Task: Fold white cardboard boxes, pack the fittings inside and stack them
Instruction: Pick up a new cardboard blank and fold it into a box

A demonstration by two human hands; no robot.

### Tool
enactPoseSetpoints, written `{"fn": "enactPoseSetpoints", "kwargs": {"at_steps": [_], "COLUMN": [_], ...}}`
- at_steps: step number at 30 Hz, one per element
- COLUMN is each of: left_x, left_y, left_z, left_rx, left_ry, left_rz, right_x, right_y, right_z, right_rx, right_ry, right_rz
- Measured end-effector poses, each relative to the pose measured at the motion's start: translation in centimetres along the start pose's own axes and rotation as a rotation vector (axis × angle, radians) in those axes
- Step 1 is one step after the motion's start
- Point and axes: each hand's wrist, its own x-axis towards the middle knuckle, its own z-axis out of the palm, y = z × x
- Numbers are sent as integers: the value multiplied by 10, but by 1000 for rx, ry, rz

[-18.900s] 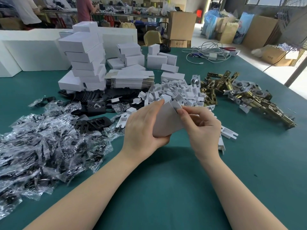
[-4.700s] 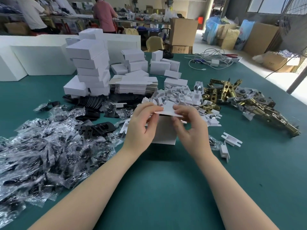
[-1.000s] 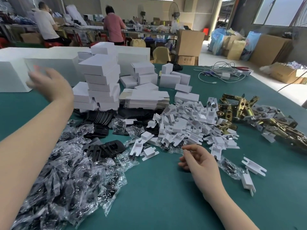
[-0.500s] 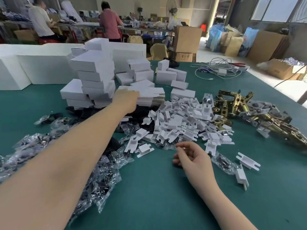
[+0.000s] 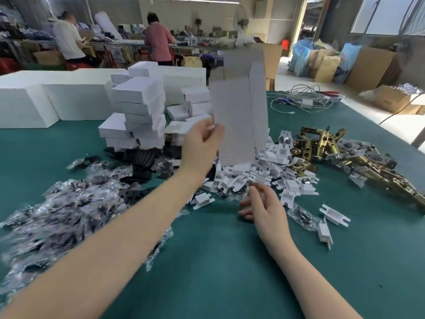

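White flat cardboard blank (image 5: 239, 116) was motion-blurred, so its creases & top flaps were hard to read; it stood upright in the air over the middle of the table, covering part of the flat-blank pile (image 5: 176, 134) & some folded boxes behind. Left hand (image 5: 202, 143) pinched the blank's lower left edge btw thumb & fingers, fingertips partly hidden behind the card. Right hand (image 5: 262, 203) hovered low over the table nr the white plastic inserts (image 5: 259, 166), fingers loosely curled, holding nothing visible. Clear bags w/ black parts (image 5: 69, 210) at left were smeared by blur & cut off by the frame edge; contents couldn't be made out piece by piece. Green cloth table (image 5: 218, 272) filled the lower view. Brass latch fittings (image 5: 358, 162) lay in a heap at right, touching the insert pile. Stack of finished white boxes (image 5: 138, 111) stood leaning at left-centre, w/ big white foam blocks (image 5: 46, 100) beyond. White cables (image 5: 301, 102) lay at the far edge. Room was a workshop: 2 people (image 5: 158, 42) stood at a back bench, brown cartons (image 5: 372, 67) & bags sat by the windows at right.
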Motion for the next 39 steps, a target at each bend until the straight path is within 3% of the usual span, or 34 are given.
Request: {"fn": "enactPoseSetpoints", "kwargs": {"at_steps": [3,6,10,14,22,28,34,39], "left_x": [-41,-66,-77,-80,-74,-73,-72,-82], "left_y": [-35,-58,-61,-63,-65,-63,-56,-51], "left_z": [9,7,3,-1,-10,-11,-15,-14], "left_rx": [-49,7,129,95,-381,-458,-557,-384], "left_ry": [34,-21,-130,-125,-86,-56,-209,-418], "left_rz": [-166,-230,-114,-126,-428,-475,-565,-387], "right_x": [0,-2,2,4,-2,-2,-7,-9], "right_y": [-3,1,4,5,4,6,1,1], "right_z": [-3,-6,-13,-13,-10,-11,-9,-8], "right_rx": [81,-29,-74,-55,-116,-192,-402,-494], "right_ry": [37,161,250,192,128,83,-204,-310], "right_rz": [6,-24,-45,-74,-149,-166,-142,-182]}}
